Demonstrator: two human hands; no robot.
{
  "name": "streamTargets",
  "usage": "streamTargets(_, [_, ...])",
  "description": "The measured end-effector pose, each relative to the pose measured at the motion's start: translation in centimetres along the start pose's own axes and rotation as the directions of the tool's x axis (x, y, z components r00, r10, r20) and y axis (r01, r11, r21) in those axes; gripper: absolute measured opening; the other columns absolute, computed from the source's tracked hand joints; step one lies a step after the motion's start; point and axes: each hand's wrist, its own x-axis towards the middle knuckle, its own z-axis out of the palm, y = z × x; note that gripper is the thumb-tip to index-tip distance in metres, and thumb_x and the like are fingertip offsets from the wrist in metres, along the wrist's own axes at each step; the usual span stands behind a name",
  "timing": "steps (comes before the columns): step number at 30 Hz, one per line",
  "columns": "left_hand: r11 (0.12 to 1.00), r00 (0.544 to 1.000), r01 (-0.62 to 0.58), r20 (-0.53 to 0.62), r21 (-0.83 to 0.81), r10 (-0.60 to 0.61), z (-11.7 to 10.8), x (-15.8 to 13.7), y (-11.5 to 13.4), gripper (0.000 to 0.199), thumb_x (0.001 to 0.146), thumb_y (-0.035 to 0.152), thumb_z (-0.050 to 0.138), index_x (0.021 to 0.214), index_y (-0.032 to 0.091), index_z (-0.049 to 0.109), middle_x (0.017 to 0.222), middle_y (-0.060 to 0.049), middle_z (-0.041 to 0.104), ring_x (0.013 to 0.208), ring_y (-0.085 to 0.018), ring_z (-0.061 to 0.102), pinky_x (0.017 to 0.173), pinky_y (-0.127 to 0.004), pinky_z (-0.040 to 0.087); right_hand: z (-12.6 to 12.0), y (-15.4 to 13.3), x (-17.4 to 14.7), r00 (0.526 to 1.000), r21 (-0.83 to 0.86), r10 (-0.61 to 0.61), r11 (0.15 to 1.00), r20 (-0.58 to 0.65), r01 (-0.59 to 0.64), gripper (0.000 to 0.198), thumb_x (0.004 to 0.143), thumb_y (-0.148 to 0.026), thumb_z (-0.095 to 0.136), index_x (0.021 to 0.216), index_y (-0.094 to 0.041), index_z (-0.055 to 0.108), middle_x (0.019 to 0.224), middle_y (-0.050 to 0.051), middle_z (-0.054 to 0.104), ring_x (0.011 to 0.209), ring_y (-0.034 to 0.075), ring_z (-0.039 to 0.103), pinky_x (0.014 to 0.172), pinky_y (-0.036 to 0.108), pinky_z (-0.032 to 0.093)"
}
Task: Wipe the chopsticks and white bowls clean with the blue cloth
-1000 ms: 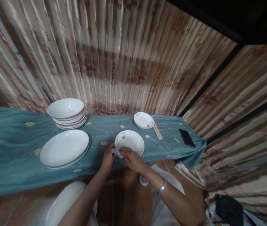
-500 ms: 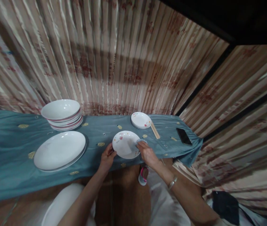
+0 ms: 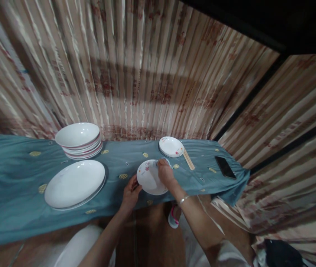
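Observation:
A white plate with small flowers on its rim (image 3: 149, 181) is over the near part of the cloth-covered table. My left hand (image 3: 131, 191) grips its left edge, thumb on top and fingers beneath. My right hand (image 3: 165, 172) is closed on a pale blue cloth (image 3: 166, 160) and presses it on the plate's upper right rim. The cloth is mostly hidden under the fingers. Behind the plate lies a short stack of smaller flowered plates (image 3: 171, 146), with wooden chopsticks (image 3: 188, 160) beside it.
Stacked white bowls (image 3: 77, 135) stand at the back left, with large oval plates (image 3: 75, 183) in front of them. A black phone (image 3: 225, 167) lies near the right end of the teal tablecloth (image 3: 10, 193). A pleated curtain (image 3: 135, 74) hangs behind.
My right hand has moved with the cloth from the plate's right side up to its upper right rim. My left hand keeps its hold. The view has shifted slightly.

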Motion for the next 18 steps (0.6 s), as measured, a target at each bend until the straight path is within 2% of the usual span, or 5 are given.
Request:
streamTargets(4, [1.0,1.0,0.007,-0.011,-0.018,-0.007,0.2,0.1,-0.1,0.051,0.054,0.024,0.069,0.104,0.017,0.064,0.106,-0.009,0.069,0.1,-0.027,0.062,0.09,-0.042,0.047,1.3,-2.7,0.2,1.0,0.008,0.017,1.0,-0.014,-0.016,0.041,0.084,-0.006,0.041,0.123,0.002,0.051,0.133,0.029,0.046,0.131,0.031,0.035,0.107,0.051,0.03])
streamTargets(7, [1.0,1.0,0.0,-0.005,-0.008,0.0,0.2,0.1,0.0,0.049,0.054,0.023,0.07,0.102,0.017,0.064,0.104,-0.008,0.07,0.099,-0.026,0.062,0.089,-0.042,0.047,1.5,-4.3,-0.1,0.999,0.089,-0.051,0.995,0.011,0.05,0.043,0.085,-0.009,0.044,0.126,0.001,0.049,0.132,0.028,0.048,0.133,0.033,0.032,0.109,0.057,0.024])
streamTargets(12, [1.0,1.0,0.01,-0.003,0.012,-0.01,0.1,0.0,0.2,0.049,0.054,0.025,0.071,0.102,0.018,0.065,0.105,-0.008,0.069,0.099,-0.027,0.063,0.09,-0.042,0.047,0.4,-5.5,-1.8,0.953,0.319,-0.297,0.909,0.049,0.267,0.032,0.087,-0.008,0.04,0.113,-0.009,0.061,0.119,0.018,0.06,0.121,0.025,0.048,0.105,0.045,0.037])
streamTargets(15, [1.0,1.0,0.006,0.003,0.001,-0.006,0.0,0.0,0.3,0.048,0.053,0.025,0.071,0.101,0.018,0.065,0.104,-0.008,0.07,0.099,-0.027,0.063,0.089,-0.042,0.048,-0.8,-5.0,-4.0,0.934,0.459,-0.348,0.845,0.084,0.274,0.03,0.089,-0.008,0.038,0.104,-0.013,0.063,0.117,0.012,0.062,0.109,0.019,0.058,0.096,0.033,0.046])
streamTargets(18, [1.0,1.0,0.002,0.003,-0.01,-0.002,0.1,0.0,0.3,0.049,0.053,0.025,0.071,0.1,0.017,0.065,0.102,-0.009,0.07,0.097,-0.027,0.063,0.088,-0.042,0.048,-2.1,-3.2,-6.5,0.908,0.515,-0.403,0.805,0.11,0.295,0.034,0.089,-0.007,0.037,0.108,-0.017,0.063,0.122,0.008,0.061,0.113,0.015,0.057,0.097,0.028,0.044])
